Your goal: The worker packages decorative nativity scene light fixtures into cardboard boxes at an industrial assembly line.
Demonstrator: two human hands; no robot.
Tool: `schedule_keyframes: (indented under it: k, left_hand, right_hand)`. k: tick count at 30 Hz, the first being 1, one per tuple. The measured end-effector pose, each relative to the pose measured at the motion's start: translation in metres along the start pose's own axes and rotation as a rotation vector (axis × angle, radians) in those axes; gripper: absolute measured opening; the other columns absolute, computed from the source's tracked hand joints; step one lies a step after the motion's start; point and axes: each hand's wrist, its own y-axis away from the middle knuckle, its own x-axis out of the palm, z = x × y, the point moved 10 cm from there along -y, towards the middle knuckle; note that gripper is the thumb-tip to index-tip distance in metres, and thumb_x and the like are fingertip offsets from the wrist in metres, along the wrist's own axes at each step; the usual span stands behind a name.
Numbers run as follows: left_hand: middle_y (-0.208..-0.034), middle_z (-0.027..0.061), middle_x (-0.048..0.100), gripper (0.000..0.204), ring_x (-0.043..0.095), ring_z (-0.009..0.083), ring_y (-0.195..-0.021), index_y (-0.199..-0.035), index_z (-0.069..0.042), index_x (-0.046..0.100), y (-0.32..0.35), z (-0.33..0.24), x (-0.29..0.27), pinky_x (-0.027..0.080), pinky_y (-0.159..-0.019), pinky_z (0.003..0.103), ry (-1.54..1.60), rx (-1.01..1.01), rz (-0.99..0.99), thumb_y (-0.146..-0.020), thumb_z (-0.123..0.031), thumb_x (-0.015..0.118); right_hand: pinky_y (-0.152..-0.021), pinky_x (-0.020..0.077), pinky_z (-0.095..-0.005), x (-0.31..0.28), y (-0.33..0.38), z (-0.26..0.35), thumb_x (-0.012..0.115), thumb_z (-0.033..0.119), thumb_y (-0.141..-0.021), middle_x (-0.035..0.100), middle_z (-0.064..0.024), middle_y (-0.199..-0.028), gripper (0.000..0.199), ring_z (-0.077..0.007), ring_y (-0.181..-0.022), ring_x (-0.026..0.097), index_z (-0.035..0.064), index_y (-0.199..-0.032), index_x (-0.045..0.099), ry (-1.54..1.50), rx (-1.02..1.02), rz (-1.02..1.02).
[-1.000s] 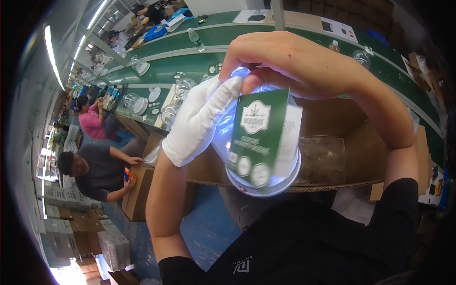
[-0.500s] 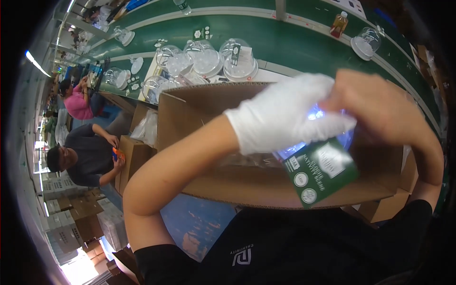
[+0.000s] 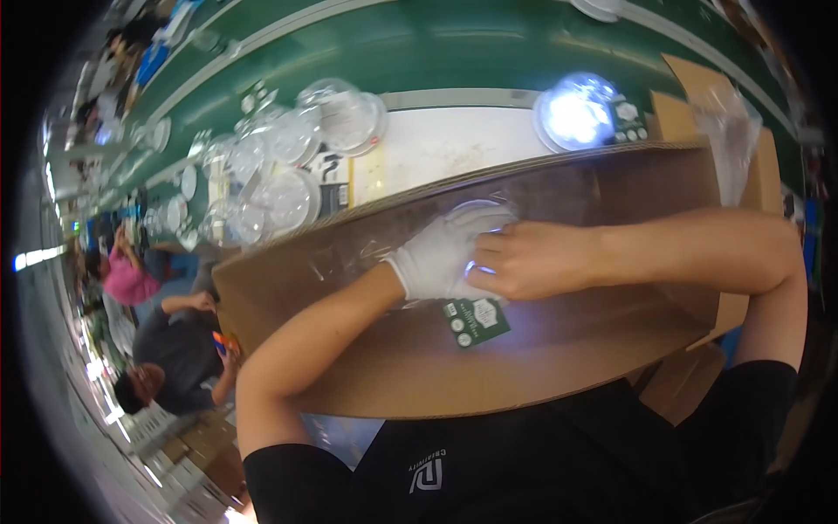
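A light-up dome (image 3: 476, 206), mostly hidden by my hands, glows blue-white inside the large open cardboard box (image 3: 515, 380). My left hand (image 3: 441, 255), in a white glove, wraps over it from the left. My bare right hand (image 3: 537, 259) comes in from the right with its fingers curled against the dome and the glove, and light shows between them. Below my hands hangs a square green tag (image 3: 476, 322). Clear plastic film (image 3: 358, 262) lies in the box beside my left wrist.
Another lit dome (image 3: 576, 112) with a green tag stands on the white board (image 3: 436, 140) beyond the box. Several unlit clear domes (image 3: 292, 196) crowd the left of the bench. At the right, an open carton (image 3: 768, 166) holds plastic film. A co-worker (image 3: 188, 358) is at the left.
Both hands have lowered with the dome and its tag, moving left and down into the box. The view has shifted, bringing the lit dome on the bench into sight.
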Motion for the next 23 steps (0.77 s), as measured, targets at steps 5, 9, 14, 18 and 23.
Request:
schedule_keyframes:
  k: [5,9,14,18,23]
  left_hand:
    - [-0.146,0.0206,0.046,0.093,0.047,0.0367,-0.135,-0.141,-0.005,0.048,0.018,0.035,0.038,0.039,-0.113,0.047,-0.153,0.033,0.308,-0.069,-0.053,0.082]
    - [-0.149,0.0254,0.041,0.097,0.045,0.0395,-0.136,-0.143,-0.001,0.045,0.033,0.069,0.012,0.038,-0.114,0.048,-0.011,-0.163,0.309,-0.068,-0.052,0.082]
    - [-0.142,0.0221,0.052,0.071,0.051,0.0388,-0.131,-0.14,-0.007,0.053,-0.006,-0.003,0.001,0.041,-0.11,0.051,-0.288,0.136,0.419,-0.081,-0.041,0.073]
    - [-0.147,0.0144,0.051,0.053,0.048,0.0373,-0.134,-0.139,-0.013,0.056,-0.023,-0.013,0.035,0.038,-0.113,0.048,-0.275,0.012,0.538,-0.09,-0.03,0.064]
    - [-0.141,0.0135,0.055,0.043,0.051,0.0268,-0.13,-0.133,-0.015,0.06,-0.013,0.066,0.114,0.041,-0.107,0.042,-0.089,-0.51,0.529,-0.091,-0.024,0.055]
  right_hand:
    - [-0.064,0.0587,-0.0459,-0.05,0.019,-0.05,0.061,0.01,-0.086,0.068,-0.0214,-0.081,0.021,-0.0359,-0.082,0.071,-0.0026,-0.103,0.061,-0.127,0.346,0.317]
    - [-0.074,0.0591,-0.0442,-0.048,0.032,-0.061,0.061,0.01,-0.087,0.071,-0.0206,-0.089,0.024,-0.0361,-0.085,0.071,-0.0026,-0.105,0.069,-0.2,0.374,0.331]
    - [-0.078,0.0576,-0.0456,-0.052,0.036,-0.073,0.064,0.012,-0.084,0.074,-0.0147,-0.104,0.024,-0.0338,-0.094,0.071,0.0037,-0.103,0.075,-0.235,0.425,0.538]
    - [-0.079,0.057,-0.0468,-0.045,0.033,-0.078,0.065,0.013,-0.082,0.074,-0.014,-0.107,0.028,-0.0333,-0.097,0.071,0.0051,-0.107,0.076,-0.24,0.472,0.621]
    - [-0.082,0.0555,-0.0488,-0.029,0.018,-0.077,0.066,0.015,-0.082,0.074,-0.0105,-0.114,0.035,-0.0326,-0.099,0.069,0.013,-0.116,0.075,-0.21,0.42,0.59]
